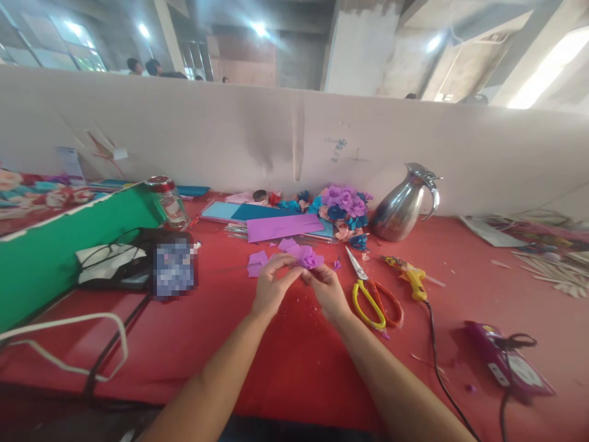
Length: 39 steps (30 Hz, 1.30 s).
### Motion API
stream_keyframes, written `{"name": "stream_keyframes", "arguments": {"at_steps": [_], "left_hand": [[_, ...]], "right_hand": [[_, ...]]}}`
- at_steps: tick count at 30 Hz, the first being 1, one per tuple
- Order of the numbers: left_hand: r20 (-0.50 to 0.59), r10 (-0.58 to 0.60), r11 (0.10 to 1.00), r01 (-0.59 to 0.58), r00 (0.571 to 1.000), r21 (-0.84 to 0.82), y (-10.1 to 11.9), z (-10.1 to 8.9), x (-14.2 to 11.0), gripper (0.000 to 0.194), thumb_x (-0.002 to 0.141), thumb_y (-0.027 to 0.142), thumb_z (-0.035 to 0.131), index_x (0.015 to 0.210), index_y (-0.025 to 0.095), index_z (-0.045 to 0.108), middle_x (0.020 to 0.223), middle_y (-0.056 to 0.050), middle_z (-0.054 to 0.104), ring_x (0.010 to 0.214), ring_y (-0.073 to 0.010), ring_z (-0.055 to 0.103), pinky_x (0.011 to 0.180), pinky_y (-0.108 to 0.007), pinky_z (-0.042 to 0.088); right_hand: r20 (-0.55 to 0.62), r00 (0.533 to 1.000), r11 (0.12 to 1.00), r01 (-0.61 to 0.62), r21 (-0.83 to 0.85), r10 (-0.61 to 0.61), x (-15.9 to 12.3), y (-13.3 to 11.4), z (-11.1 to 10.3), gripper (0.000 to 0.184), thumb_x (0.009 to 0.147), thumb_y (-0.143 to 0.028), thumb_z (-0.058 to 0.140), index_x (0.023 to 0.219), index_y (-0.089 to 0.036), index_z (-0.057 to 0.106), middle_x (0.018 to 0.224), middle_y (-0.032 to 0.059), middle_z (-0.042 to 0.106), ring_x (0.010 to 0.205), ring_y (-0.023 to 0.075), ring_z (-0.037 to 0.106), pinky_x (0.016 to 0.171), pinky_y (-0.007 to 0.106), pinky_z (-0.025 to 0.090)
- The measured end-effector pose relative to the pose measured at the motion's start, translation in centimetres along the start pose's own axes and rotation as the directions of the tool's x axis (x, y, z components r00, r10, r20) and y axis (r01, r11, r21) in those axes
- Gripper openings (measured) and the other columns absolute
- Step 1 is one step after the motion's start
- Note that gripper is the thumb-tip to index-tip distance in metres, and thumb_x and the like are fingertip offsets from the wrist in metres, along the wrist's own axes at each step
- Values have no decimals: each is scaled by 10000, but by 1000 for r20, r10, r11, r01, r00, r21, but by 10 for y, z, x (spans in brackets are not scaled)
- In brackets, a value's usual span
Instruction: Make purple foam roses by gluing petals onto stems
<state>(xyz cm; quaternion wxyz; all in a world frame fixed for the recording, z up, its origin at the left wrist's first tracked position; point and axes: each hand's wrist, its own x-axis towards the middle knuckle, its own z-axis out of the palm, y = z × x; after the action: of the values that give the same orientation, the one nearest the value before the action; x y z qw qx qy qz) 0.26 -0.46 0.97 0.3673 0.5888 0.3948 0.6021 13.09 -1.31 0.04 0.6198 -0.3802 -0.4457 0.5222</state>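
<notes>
Between my two hands, above the red table, is a purple paper flower with ruffled petals. My left hand pinches its left side, and my right hand pinches it from the right, the fingertips nearly meeting. Loose purple paper pieces lie just left of and behind the flower. Beyond them rests a flat purple paper sheet on top of blue sheets. Scissors with one yellow and one red handle lie partly spread, right of my right hand. The flower's underside is hidden by my fingers.
A yellow glue gun with a cord lies at right, near a purple box. A steel jug and a bunch of finished paper flowers stand by the wall. At left are a glass jar and a green divider.
</notes>
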Motion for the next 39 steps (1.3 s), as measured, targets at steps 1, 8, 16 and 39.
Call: {"name": "stream_keyframes", "arguments": {"at_steps": [1, 8, 16, 39], "left_hand": [[-8, -5, 1000, 5, 1000, -7, -1, 0, 0, 108, 724, 302, 717, 787, 215, 708, 890, -45, 673, 902, -205, 614, 873, -344, 476], [-19, 42, 998, -41, 999, 39, -2, -1, 1, 74, 739, 277, 710, 758, 209, 689, 834, -35, 663, 849, -193, 612, 821, -329, 477], [2, 17, 1000, -17, 1000, -2, 4, 2, 0, 64, 742, 252, 690, 774, 198, 677, 841, -31, 634, 819, -171, 578, 793, -301, 472], [72, -171, 977, 178, 983, -117, -5, 2, 4, 110, 690, 288, 747, 764, 206, 760, 881, -27, 631, 921, -190, 566, 882, -310, 418]], "right_hand": [[2, 1000, 1000, 10, -12, -10, 0, -1, 0, 209, 633, -394, 762, 720, -214, 700, 641, -16, 629, 584, 119, 493, 581, 256, 420], [16, 999, 995, 52, -86, -51, 1, -4, 0, 144, 675, -359, 705, 723, -223, 691, 622, -14, 621, 567, 130, 517, 565, 264, 443], [-20, 992, 984, 119, -132, -122, 0, 0, 0, 90, 714, -283, 628, 743, -213, 678, 638, -12, 622, 586, 135, 544, 579, 264, 456], [32, 998, 982, 56, -178, -51, 1, 0, -1, 147, 711, -327, 658, 706, -185, 624, 627, -27, 568, 605, 111, 488, 629, 248, 443]]}}
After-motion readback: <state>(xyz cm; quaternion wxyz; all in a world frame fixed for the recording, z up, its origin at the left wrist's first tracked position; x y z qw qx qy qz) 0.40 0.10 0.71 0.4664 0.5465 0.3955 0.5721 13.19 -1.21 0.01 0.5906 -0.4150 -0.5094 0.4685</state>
